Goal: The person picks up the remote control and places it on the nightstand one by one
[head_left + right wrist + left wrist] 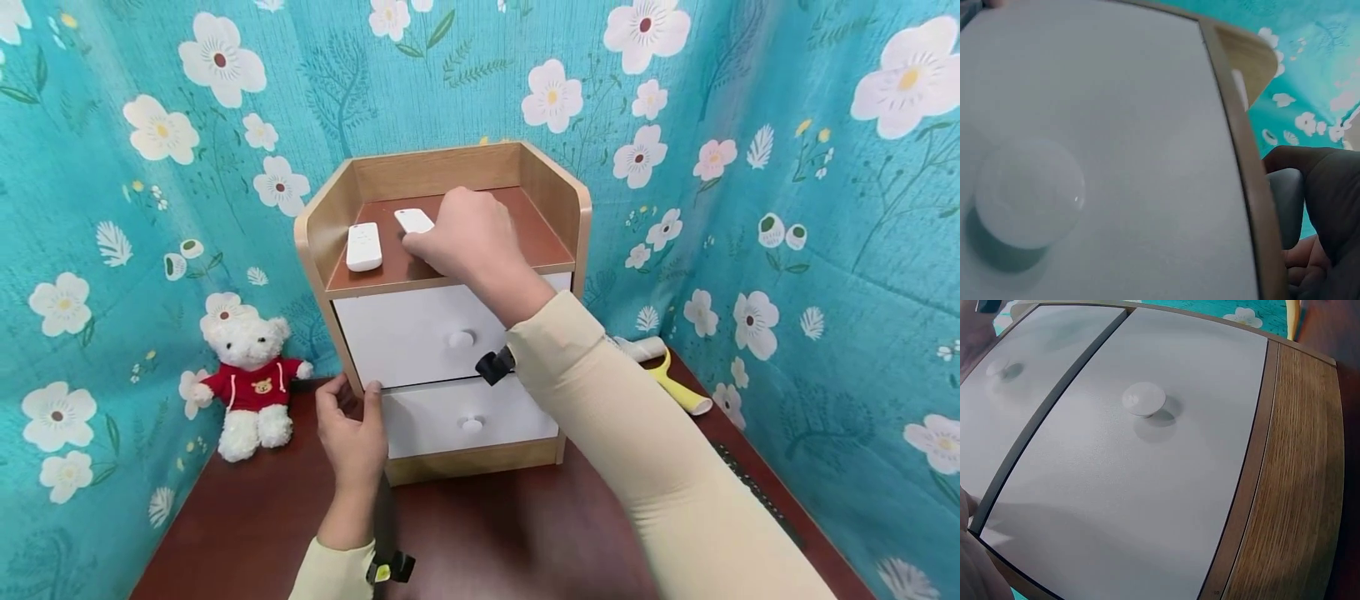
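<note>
Atop the cabinet (416, 333), the right-hand grip (477, 233) pinches a white remote (412, 220) near a second remote (364, 247), while the left-hand grip (352, 433) clasps the cabinet's left front edge.

"What is on the left side?"
"A white teddy bear (253, 385), dressed in red."
"And on the right?"
"A yellow-handled roller (664, 375), near the blue flowered cloth (480, 112)."

Teal floral curtains (420, 108) around reddish-brown tabletop (247, 517).
</note>
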Demonstrator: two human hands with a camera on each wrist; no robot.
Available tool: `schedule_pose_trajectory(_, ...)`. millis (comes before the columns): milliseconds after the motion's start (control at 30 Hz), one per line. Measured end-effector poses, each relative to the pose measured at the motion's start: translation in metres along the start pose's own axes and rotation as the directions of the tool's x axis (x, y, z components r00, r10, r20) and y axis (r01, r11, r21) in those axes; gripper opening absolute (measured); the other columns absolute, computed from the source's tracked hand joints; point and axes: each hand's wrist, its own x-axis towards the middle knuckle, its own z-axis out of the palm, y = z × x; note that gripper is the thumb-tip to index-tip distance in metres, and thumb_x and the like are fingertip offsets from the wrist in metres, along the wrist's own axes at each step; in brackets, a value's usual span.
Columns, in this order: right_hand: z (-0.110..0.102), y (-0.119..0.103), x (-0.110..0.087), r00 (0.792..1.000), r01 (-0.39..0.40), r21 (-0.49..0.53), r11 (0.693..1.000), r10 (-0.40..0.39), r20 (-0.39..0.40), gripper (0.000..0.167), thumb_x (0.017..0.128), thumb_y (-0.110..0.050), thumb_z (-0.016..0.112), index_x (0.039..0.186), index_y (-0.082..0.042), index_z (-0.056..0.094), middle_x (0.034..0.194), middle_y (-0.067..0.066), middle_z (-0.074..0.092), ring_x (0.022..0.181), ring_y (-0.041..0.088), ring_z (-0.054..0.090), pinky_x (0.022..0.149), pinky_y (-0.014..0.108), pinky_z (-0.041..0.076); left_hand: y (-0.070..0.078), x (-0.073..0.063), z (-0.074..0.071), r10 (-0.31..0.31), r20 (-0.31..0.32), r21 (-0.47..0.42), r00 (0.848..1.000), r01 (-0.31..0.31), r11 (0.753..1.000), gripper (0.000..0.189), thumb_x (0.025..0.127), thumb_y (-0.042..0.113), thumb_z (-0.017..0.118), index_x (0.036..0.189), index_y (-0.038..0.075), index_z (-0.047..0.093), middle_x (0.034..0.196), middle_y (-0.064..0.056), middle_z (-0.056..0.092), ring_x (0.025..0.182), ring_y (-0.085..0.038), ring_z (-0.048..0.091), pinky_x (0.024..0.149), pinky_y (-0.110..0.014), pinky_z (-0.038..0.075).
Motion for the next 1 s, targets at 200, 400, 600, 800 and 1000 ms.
schedule_pose_trajectory(200, 0.012, -0.005, 0.014, 0.999, 0.007, -0.04, 0.999, -0.006, 0.035, 0.039, 0.092, -0.046, 0.066, 0.067, -0.02, 0.051, 0.064, -0.006, 0.041, 0.068, 0.015, 0.053, 0.058, 0.031, 0.042, -0.002, -0.005, -0.001, -0.021, 0.005, 0.004, 1.0, 0.021, 1.0, 0.046, 0.103, 0.015, 0.077, 0.137, -0.005, 0.055, 0.133, -0.021, 0.064, 0.116, -0.017, 0.058, 0.097, -0.019, 0.047)
schedule_pose_trajectory(400, 0.013, -0.015, 0.021, 1.0, -0.01, -0.092, 0.996, 0.013, 0.025, 0.037, 0.093, -0.048, 0.067, 0.071, -0.02, 0.058, 0.07, -0.005, 0.051, 0.074, 0.016, 0.06, 0.062, 0.032, 0.048, 0.0, 0.001, 0.001, -0.001, 0.009, -0.004, 1.0, 0.001, 1.0, 0.045, 0.102, 0.016, 0.077, 0.135, -0.005, 0.056, 0.131, -0.022, 0.064, 0.117, -0.02, 0.058, 0.097, -0.018, 0.047)
schedule_pose_trajectory(600, 0.017, -0.024, 0.021, 0.999, 0.003, -0.124, 0.992, 0.004, 0.053, 0.033, 0.092, -0.052, 0.07, 0.078, -0.022, 0.07, 0.081, -0.003, 0.066, 0.081, 0.017, 0.065, 0.067, 0.033, 0.053, 0.002, 0.002, -0.002, -0.016, 0.001, -0.008, 1.0, 0.016, 1.0, 0.044, 0.102, 0.013, 0.077, 0.136, -0.006, 0.056, 0.132, -0.022, 0.064, 0.117, -0.018, 0.058, 0.098, -0.017, 0.046)
schedule_pose_trajectory(800, 0.018, -0.029, 0.019, 0.999, 0.001, -0.145, 0.989, 0.005, 0.044, 0.033, 0.093, -0.053, 0.07, 0.082, -0.022, 0.072, 0.085, -0.002, 0.069, 0.082, 0.017, 0.066, 0.069, 0.033, 0.054, 0.0, 0.001, -0.003, -0.024, 0.004, 0.008, 1.0, 0.024, 1.0, 0.047, 0.103, 0.016, 0.077, 0.138, -0.005, 0.054, 0.134, -0.021, 0.063, 0.117, -0.012, 0.057, 0.099, -0.018, 0.047)
schedule_pose_trajectory(1000, 0.014, -0.026, 0.015, 0.998, 0.004, -0.15, 0.989, 0.005, 0.057, 0.042, 0.099, -0.057, 0.061, 0.076, -0.021, 0.068, 0.079, -0.003, 0.065, 0.078, 0.017, 0.066, 0.066, 0.032, 0.053, -0.001, 0.001, -0.001, -0.019, 0.005, 0.001, 1.0, 0.019, 1.0, 0.047, 0.103, 0.015, 0.077, 0.138, -0.006, 0.054, 0.134, -0.022, 0.062, 0.118, -0.013, 0.056, 0.1, -0.019, 0.046)
